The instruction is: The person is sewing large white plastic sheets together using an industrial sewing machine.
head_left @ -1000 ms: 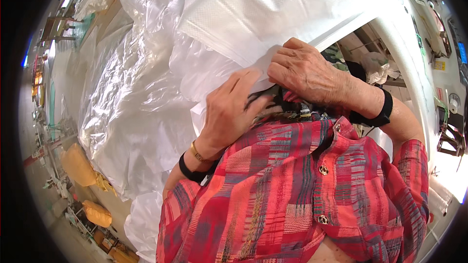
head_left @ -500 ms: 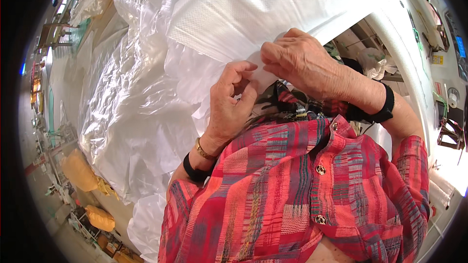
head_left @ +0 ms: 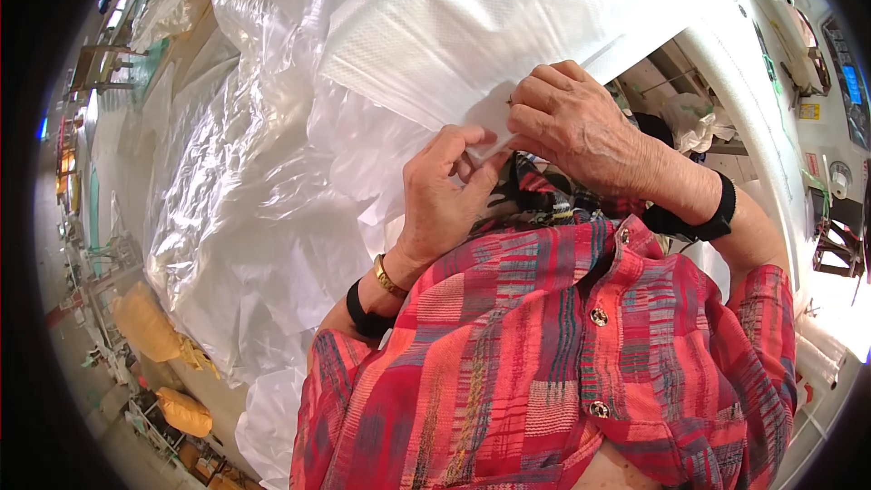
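While pinching at chest height, left hand (head_left: 445, 200) curled, thumb and forefinger pressed together on the lower corner of the white woven-textured plastic sack (head_left: 472, 36). Right hand (head_left: 581, 132) just beside it, touching, fingers bent down and clamped over the same sack edge from above. Fingertips of both hands meeting at one spot on that edge, corner trapped between them. Bulk of sack spread up and away from the grip, toward top of view, bright and overexposed at the upper right. Held corner the lowest, nearest part of the sack, right above the collar of the red plaid button shirt (head_left: 562, 363).

Clear crinkled plastic film liner (head_left: 245, 209) under and left of the sack, bunched in shiny folds, running down to lower left; touching left hand's outer side, cannot tell if also gripped. Gold bracelet (head_left: 388, 277) and black wristband (head_left: 363, 319) on left wrist. Black wristband (head_left: 717, 213) on right wrist.

Dark patterned fabric (head_left: 535, 195) showing directly beneath the two hands, between grip and shirt collar. White curved tube or rail (head_left: 753, 118) to the right, behind right forearm. Grey machine body with small blue screen (head_left: 839, 63) at far right edge, well apart from hands. Yellow-orange stuffed bags (head_left: 150, 327) at lower left on the floor, well apart. Further clutter at left rim too small and bent to make out.
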